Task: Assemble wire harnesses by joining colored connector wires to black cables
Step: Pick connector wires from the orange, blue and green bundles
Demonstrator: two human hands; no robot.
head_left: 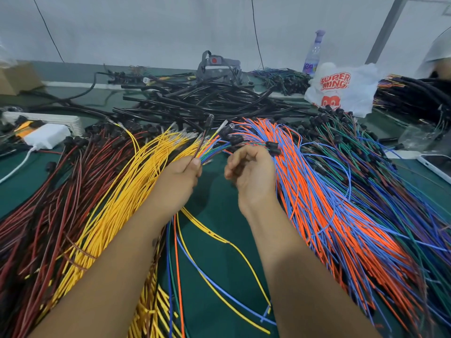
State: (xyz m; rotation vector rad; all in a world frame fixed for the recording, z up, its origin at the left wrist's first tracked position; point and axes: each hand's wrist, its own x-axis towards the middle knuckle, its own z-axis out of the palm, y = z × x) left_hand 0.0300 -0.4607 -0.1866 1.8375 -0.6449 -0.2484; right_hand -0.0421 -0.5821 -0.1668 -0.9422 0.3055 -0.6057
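My left hand (180, 173) grips a thin bunch of mixed wires (207, 148), thumb pressed on top, the strands fanning out past my fist in green, blue, orange and yellow toward small black connectors. The same bunch trails back under my forearm and lies across the green tabletop (214, 206) in long loose curves. My right hand (249, 172) hovers just beside it with fingers loosely curled and holding nothing that I can make out; it is a little blurred.

To my left lies a thick sheaf of yellow wires (117, 198), smooth and glossy, tipped with small metal terminals at the far end and bound with a thin brown tie nearer me. Beyond that spreads a mass of red and dark wires (48, 203) ending in black plugs. To my right, orange and blue wires (314, 191) run together in a dense bundle, and further right green, blue and purple strands (390, 191) lie tangled, also ending in black plugs.

At the far side of the tabletop sits a heap of black cables (207, 98), thick, shiny and stiffly bent. Near it stand a crumpled white plastic bag (341, 86) with red print and a clear plastic bottle (313, 54). A white charger block (48, 135) rests at far left.
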